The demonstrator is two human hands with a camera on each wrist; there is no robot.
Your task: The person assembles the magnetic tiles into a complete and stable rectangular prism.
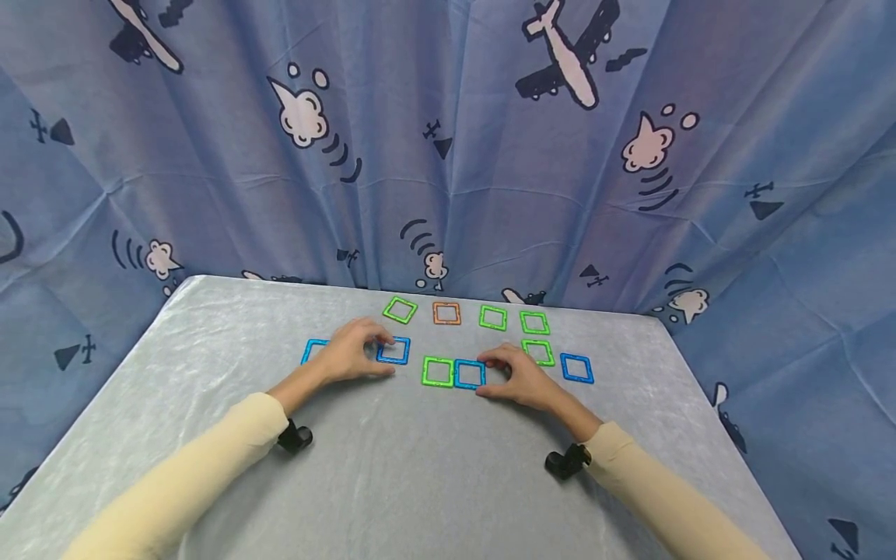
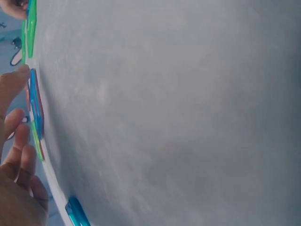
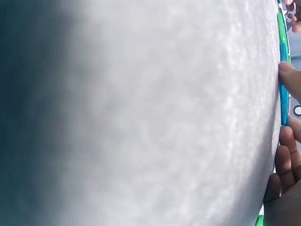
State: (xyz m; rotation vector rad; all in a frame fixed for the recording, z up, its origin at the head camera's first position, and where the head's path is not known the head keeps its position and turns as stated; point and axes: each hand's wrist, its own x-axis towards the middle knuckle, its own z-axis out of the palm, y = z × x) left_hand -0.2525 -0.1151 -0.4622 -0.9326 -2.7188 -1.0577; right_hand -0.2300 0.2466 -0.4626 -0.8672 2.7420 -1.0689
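I watch remotely as the right hand (image 1: 514,377) pinches a blue square plastic frame (image 1: 470,386) lying edge to edge with a green square plastic frame (image 1: 438,385) on the pale cloth-covered table (image 1: 420,474). The left hand (image 1: 353,354) curves about another blue square plastic frame (image 1: 407,351) — whether it truly grips, I cannot tell. I'd worry that a sideways nudge parts the touching pair — or a loose left hold lets its frame skew.
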